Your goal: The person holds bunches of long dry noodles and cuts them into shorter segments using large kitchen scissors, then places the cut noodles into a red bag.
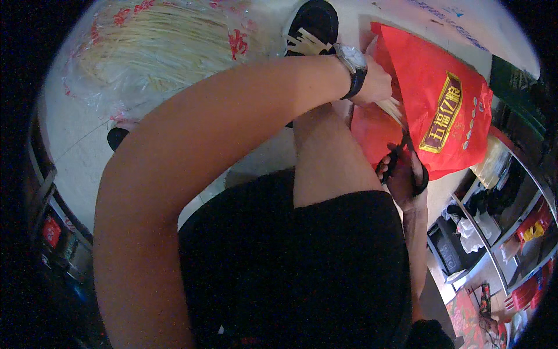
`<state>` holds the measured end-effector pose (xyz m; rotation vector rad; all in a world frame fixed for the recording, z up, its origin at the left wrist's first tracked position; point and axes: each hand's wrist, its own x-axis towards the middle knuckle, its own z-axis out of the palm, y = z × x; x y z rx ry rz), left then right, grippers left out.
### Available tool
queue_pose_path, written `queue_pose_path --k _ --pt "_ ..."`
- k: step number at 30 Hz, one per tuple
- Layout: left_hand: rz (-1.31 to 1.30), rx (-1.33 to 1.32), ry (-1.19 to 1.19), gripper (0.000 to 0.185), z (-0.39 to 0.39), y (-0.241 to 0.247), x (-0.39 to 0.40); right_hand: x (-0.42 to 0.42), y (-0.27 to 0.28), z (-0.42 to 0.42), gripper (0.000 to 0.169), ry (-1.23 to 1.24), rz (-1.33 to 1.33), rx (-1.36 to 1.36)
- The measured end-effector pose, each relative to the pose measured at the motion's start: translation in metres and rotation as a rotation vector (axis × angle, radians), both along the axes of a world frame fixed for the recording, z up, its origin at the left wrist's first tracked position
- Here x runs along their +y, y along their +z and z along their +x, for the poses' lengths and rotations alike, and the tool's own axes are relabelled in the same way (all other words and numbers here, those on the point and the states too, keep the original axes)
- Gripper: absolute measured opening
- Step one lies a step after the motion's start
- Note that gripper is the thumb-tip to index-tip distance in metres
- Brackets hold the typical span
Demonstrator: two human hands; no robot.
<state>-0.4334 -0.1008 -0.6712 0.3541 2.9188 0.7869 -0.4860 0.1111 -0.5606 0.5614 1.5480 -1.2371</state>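
Note:
My left hand (374,85), with a wristwatch on its wrist, is closed at the mouth of a large red bag (436,87). Out of its fist stick some pale flat strands (392,109), like dried noodles, pointing down and right. Just below them my right hand (403,174) grips black-handled scissors (394,159); one black loop wraps round the hand. The scissors point up toward the strands, but shadow and the bag hide most of the blades. The red bag leans over both hands and bears printed writing.
A clear plastic sack (165,48) of long pale strands lies on the tiled floor at upper left. My shoe (314,26) stands between the sack and the red bag. At right is a metal-framed rack (484,244) with bags and a dark box. A white sack (488,22) stands at upper right.

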Motion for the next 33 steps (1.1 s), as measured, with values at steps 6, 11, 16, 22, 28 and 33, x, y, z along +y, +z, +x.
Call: queue_pose_path --k 6,11,16,22,28,33 --pt "-0.039 -0.005 0.007 0.010 -0.002 0.008 -0.010 0.028 -0.008 -0.009 0.026 0.238 -0.068 0.053" --pt "-0.063 -0.034 -0.018 0.011 -0.002 0.010 -0.006 0.032 0.001 -0.007 0.035 0.250 -0.047 0.043" --pt "-0.048 0.102 -0.043 0.011 0.011 0.011 -0.002 0.020 0.002 -0.019 0.048 0.164 -0.196 -0.134" --pt "-0.110 0.107 -0.008 0.011 0.012 0.002 -0.011 0.032 -0.002 -0.018 0.034 0.376 -0.060 0.031" --pt "-0.128 0.099 -0.030 0.010 0.013 0.004 -0.016 0.029 0.013 -0.008 0.029 0.364 0.004 0.083" --pt "-0.096 0.136 -0.053 0.011 0.014 0.015 -0.012 0.008 0.006 0.001 0.027 0.125 -0.033 0.050"
